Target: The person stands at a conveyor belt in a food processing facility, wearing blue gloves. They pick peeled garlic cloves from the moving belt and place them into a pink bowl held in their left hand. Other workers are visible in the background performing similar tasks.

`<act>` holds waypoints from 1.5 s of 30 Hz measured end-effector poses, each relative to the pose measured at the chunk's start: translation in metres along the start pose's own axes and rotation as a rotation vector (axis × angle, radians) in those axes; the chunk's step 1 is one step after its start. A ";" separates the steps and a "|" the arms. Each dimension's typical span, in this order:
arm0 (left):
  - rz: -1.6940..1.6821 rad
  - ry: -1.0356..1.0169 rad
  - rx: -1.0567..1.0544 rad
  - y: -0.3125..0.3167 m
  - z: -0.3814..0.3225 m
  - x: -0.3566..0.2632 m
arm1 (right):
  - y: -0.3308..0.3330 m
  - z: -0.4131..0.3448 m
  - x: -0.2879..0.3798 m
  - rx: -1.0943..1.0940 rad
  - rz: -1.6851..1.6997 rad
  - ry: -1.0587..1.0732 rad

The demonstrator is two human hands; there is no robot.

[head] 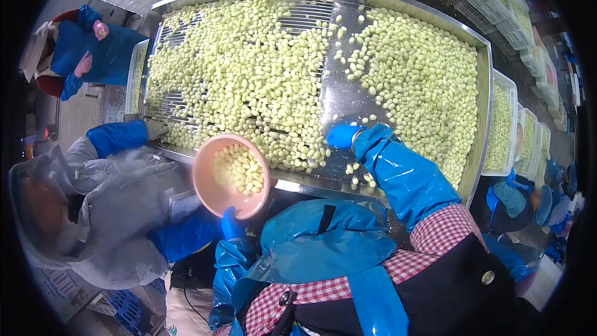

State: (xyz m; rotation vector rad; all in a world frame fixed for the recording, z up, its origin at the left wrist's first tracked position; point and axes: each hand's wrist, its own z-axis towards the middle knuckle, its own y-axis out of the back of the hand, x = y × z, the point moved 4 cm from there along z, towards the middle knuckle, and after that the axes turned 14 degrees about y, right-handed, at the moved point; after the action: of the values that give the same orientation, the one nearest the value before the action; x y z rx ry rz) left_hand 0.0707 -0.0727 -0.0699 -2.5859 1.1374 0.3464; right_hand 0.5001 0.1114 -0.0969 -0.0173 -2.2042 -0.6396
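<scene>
My left hand (232, 227), in a blue glove, grips the near rim of a pink plastic basin (204, 177). Pale green oval pieces (246, 168), probably peeled grapes, lie inside it on one side. The basin is at the near edge of a large steel sorting table (345, 88). My right hand (344, 136), also blue-gloved, is low over the bare steel strip, at the edge of the slatted section (308, 15). Its fingers point left and are partly hidden, so whether they hold a piece is unclear. Loose pieces spread over the slats, with a dense heap (419, 79) to the right.
At the left, a co-worker's gloved hand (156, 129) touches the table's corner. Another person's hands (84, 64) are beyond it. White crates (501, 123) of the same pieces stand past the right end, with stacked crates (494, 0) behind. The table has a raised metal rim (485, 70).
</scene>
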 end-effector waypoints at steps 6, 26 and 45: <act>0.011 -0.057 -0.102 -0.034 -0.032 -0.006 | 0.015 0.062 0.030 -0.278 0.280 0.422; 0.069 -0.092 -0.163 -0.041 -0.030 -0.016 | 0.090 0.126 0.010 -0.896 -0.062 0.043; 0.042 -0.044 -0.154 -0.034 -0.024 -0.015 | 0.094 0.085 0.087 -0.563 1.106 0.282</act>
State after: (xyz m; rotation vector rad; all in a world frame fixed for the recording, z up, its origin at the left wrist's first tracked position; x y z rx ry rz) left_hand 0.0886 -0.0495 -0.0375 -2.6742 1.1946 0.5164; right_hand 0.4024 0.2147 -0.0383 -1.2468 -1.3583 -0.5226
